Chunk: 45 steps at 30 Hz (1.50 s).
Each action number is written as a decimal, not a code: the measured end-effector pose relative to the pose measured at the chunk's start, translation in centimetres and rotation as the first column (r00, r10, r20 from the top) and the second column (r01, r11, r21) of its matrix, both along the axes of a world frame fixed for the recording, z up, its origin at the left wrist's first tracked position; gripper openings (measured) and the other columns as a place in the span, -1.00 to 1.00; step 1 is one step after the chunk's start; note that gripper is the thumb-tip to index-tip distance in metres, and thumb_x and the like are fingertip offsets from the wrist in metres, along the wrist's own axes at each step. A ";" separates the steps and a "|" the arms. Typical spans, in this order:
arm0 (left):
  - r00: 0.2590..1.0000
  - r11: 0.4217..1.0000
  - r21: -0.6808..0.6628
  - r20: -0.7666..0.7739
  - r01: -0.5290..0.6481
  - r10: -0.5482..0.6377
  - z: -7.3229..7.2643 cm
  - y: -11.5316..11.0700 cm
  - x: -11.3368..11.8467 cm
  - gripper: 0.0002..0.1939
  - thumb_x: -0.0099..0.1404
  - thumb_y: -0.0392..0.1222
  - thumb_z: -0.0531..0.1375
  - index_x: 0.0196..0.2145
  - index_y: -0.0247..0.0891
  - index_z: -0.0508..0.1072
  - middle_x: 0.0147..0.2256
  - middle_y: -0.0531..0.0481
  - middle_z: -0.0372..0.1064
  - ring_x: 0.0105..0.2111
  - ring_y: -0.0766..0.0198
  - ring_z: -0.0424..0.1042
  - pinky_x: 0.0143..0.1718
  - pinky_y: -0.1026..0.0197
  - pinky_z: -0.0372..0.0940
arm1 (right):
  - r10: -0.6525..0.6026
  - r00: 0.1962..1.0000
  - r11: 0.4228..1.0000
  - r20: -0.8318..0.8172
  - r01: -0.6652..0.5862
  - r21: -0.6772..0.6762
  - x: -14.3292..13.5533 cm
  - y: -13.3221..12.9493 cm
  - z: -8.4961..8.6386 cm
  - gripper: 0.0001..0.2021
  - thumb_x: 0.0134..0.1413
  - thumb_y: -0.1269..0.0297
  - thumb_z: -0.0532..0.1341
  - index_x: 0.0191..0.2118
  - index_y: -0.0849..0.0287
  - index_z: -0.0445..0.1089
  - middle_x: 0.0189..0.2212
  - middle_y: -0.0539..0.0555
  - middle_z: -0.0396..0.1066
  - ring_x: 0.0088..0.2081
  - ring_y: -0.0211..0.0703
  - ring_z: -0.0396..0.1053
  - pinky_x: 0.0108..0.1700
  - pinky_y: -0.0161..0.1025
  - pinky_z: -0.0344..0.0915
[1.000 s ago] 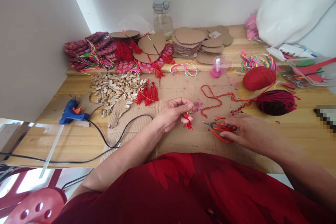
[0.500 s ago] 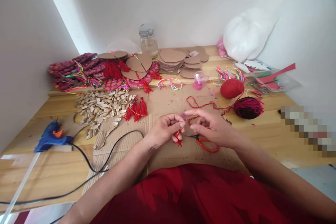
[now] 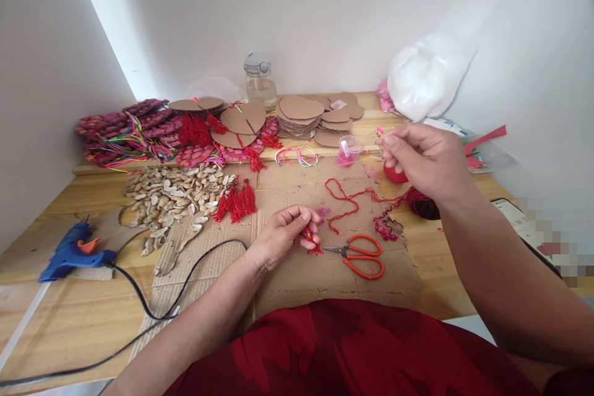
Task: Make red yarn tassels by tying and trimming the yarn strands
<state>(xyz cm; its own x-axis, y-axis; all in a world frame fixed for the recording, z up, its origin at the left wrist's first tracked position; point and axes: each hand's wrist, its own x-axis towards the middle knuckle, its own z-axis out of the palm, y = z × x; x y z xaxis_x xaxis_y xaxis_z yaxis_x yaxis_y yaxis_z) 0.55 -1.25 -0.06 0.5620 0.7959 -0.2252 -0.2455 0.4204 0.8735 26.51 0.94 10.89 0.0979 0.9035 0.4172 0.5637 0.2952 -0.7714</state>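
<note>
My left hand [image 3: 290,232] is closed around a small red yarn tassel [image 3: 314,244], whose fringe hangs below the fingers above the cardboard. Up and to the right, my right hand [image 3: 420,154] is raised with thumb and forefinger pinched together. What it pinches is too fine to make out. Orange-handled scissors [image 3: 364,257] lie just right of my left hand. Beyond them a loose strand of red yarn [image 3: 346,198] curls across the cardboard mat [image 3: 288,182]. Partly behind my right hand are a red yarn ball [image 3: 394,173] and a dark magenta yarn ball [image 3: 421,205].
Peanut shells [image 3: 174,195] and finished red tassels [image 3: 236,201] lie at the left, beside a blue glue gun [image 3: 77,250] with a black cord. Cardboard discs [image 3: 299,112], a lidded jar [image 3: 260,83], a cup of pink liquid [image 3: 346,154] and a white bag [image 3: 429,74] stand behind.
My right hand has moved away from my left, up and to the right, and its fingers have closed into a pinch. My left hand still holds the tassel. The scissors are now uncovered.
</note>
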 end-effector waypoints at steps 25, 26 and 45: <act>0.997 0.992 -0.113 0.028 -0.062 0.066 -0.1 0.3 -0.1 -0.63 0.19 0.04 0.36 -0.27 -0.37 0.49 -0.32 -0.08 0.42 -0.33 0.23 0.52 -0.33 0.27 0.46 | -0.363 0.928 0.888 0.087 0.316 0.334 9.5 4.8 0.9 -0.87 0.18 0.30 0.21 -0.32 0.16 0.50 -0.23 0.16 0.56 -0.18 -0.11 0.45 -0.13 -0.16 0.31; 0.998 0.992 -0.114 0.027 -0.062 0.065 -0.2 0.3 -0.1 -0.63 0.19 0.04 0.36 -0.28 -0.37 0.49 -0.33 -0.08 0.42 -0.33 0.23 0.52 -0.33 0.27 0.46 | -0.343 0.934 0.910 0.100 0.303 0.284 9.4 5.1 1.0 -0.88 0.17 0.30 0.22 -0.31 0.17 0.51 -0.25 0.15 0.56 -0.22 -0.12 0.45 -0.14 -0.16 0.31; 0.982 0.964 -0.218 0.084 -0.149 0.171 0.5 0.6 0.1 -0.61 0.39 0.07 0.14 -0.21 -0.38 0.49 -0.27 -0.16 0.47 -0.32 0.18 0.57 -0.28 0.18 0.50 | 0.056 0.722 0.995 0.690 0.013 -0.094 6.7 5.2 -2.7 -0.85 0.13 0.24 0.21 -0.40 0.10 0.49 -0.41 0.06 0.52 -0.32 -0.04 0.41 -0.25 -0.15 0.23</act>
<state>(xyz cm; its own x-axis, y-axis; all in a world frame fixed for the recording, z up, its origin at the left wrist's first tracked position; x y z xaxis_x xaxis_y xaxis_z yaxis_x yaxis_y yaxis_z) 0.65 -0.64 0.41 0.4594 0.8182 -0.3455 -0.4071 0.5397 0.7369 33.18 6.17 8.19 -0.2062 0.9369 0.2822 0.9445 0.2660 -0.1929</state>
